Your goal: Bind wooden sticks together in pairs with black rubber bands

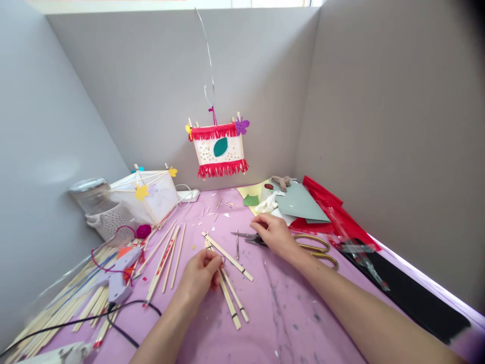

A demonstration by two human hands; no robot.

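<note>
My left hand (202, 270) is closed in a pinch over several pale wooden sticks (229, 298) marked with dark bands. A small dark bit shows at its fingertips, too small to name. One more banded stick (229, 257) lies slanted just beyond these fingers. My right hand (273, 232) is closed too, thumb and fingers together, above a pair of scissors (312, 245) with gold handles; whatever it may hold is hidden. The scissors' dark blades stick out to the left from under this hand. A thin short rod (237, 245) lies by the blade tips.
A decorated lantern (220, 149) hangs from a wire at the back. To the left are a white-sided stick frame (151, 194), a glue gun (121, 273) with black cord, a jar (91, 189) and many sticks. Felt sheets (303, 202) and red material (341, 212) lie right.
</note>
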